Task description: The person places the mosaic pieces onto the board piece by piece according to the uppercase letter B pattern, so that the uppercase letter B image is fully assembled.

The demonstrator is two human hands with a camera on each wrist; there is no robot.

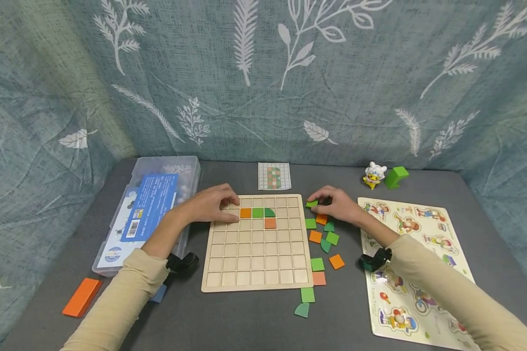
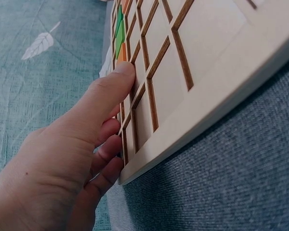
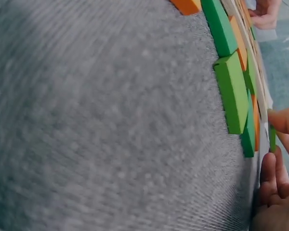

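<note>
A small green tile (image 1: 312,204) sits pinched between the fingertips of the right hand (image 1: 335,205), just right of the upper right corner of a wooden grid board (image 1: 257,273) at the centre of the frame. The left hand (image 1: 212,204) rests on the board's upper left corner, thumb lying on the grid and fingers curled over its edge. Four tiles already fill cells near the board's top: an orange tile (image 1: 245,213), a green square (image 1: 257,212), a green quarter-round (image 1: 270,212) and an orange one (image 1: 270,223) below it. Loose green and orange tiles (image 1: 324,239) lie scattered on the grey table (image 1: 228,321) along the board's right side.
</note>
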